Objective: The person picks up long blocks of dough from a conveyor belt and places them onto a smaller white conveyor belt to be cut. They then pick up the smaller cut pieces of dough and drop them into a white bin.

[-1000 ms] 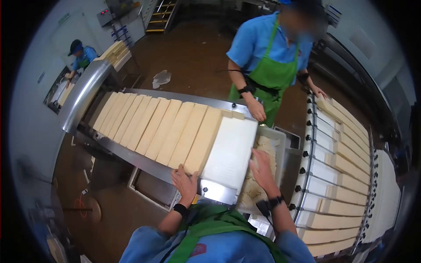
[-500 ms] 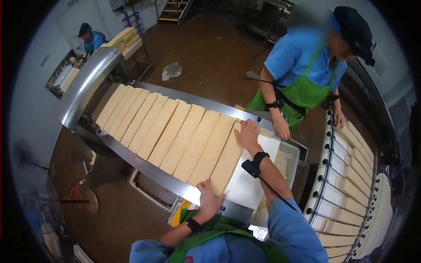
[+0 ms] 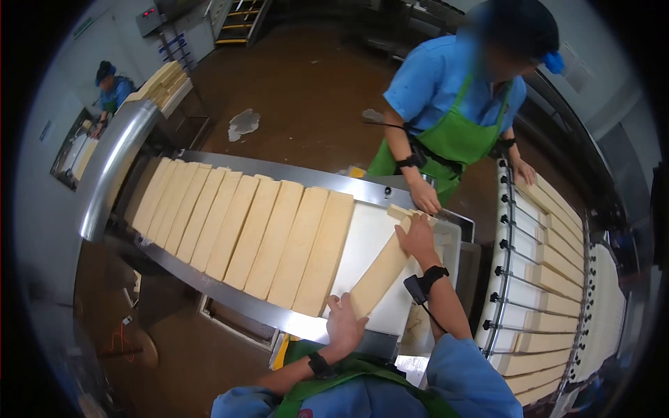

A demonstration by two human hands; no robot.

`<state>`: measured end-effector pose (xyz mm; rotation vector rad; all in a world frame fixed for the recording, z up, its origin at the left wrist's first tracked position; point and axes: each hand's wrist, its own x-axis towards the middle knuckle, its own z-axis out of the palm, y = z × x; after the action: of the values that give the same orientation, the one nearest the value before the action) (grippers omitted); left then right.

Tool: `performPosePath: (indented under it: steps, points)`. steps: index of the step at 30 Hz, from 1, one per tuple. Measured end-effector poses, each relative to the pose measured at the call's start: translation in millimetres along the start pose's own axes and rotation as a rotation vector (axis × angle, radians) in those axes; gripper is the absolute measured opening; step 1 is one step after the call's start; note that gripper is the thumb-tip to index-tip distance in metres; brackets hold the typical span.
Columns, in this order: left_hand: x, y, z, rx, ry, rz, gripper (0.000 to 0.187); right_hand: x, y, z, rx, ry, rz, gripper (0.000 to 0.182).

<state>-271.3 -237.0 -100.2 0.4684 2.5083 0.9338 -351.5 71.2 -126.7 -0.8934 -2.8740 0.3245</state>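
A long pale yellow slab, of a material I cannot make out for certain, lies at a slant over the white end of the conveyor, apart from the row. My left hand holds its near end with the fingers bent round it. At its far end, my right hand grips the slab from above. To the left, a row of similar slabs lies side by side along the conveyor. Small offcut pieces sit just beyond my right hand.
A co-worker stands across the conveyor, one hand near the offcuts, the other at a second conveyor carrying more slabs. A white bin with scraps is below the conveyor's end. A curved metal cover spans the far left.
My hands have moved the end slab right, away from the row and turned at a slant. White surface now shows between it and the row. My view has shifted slightly.
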Motion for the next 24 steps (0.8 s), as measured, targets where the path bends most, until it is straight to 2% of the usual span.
performPosePath:
  steps: [1,4,6,7,9,10,12,16,18,20,22,24]
  points:
    - [3,3,1,0.0,-0.011,0.018,0.082,-4,18,-4,0.07,-0.011,-0.001,0.07]
    - [7,6,3,0.047,0.006,0.055,0.087,-17,51,-1,0.139,0.061,-0.016,0.07]
    - [7,8,9,0.11,-0.046,-0.025,0.098,-21,62,15,0.034,0.052,-0.068,0.07]
    - [10,6,18,0.118,-0.033,-0.047,0.108,-25,63,26,0.112,0.103,-0.077,0.069]
    - [16,-8,47,0.216,0.077,-0.083,0.105,-36,63,38,0.276,0.179,-0.032,0.061]
    - [15,1,46,0.173,0.143,-0.076,0.097,-47,57,14,0.296,0.084,0.034,0.06]
    - [9,15,46,0.11,0.202,-0.019,0.09,-68,71,11,0.268,0.15,0.043,0.06]
    - [-5,59,67,0.131,0.21,0.153,0.086,-130,119,-54,0.28,0.283,0.146,0.06]
    - [-9,91,90,0.132,0.184,0.198,0.085,-162,156,-80,0.301,0.5,0.298,0.059]
    - [-9,128,117,0.103,0.198,0.422,0.081,-183,204,-112,0.302,0.708,0.317,0.056]
    - [-7,173,138,0.084,0.163,0.525,0.083,-200,259,-136,0.237,0.83,0.349,0.052]
    - [-6,225,157,0.081,0.111,0.765,0.084,-213,309,-155,0.152,0.958,0.419,0.051]
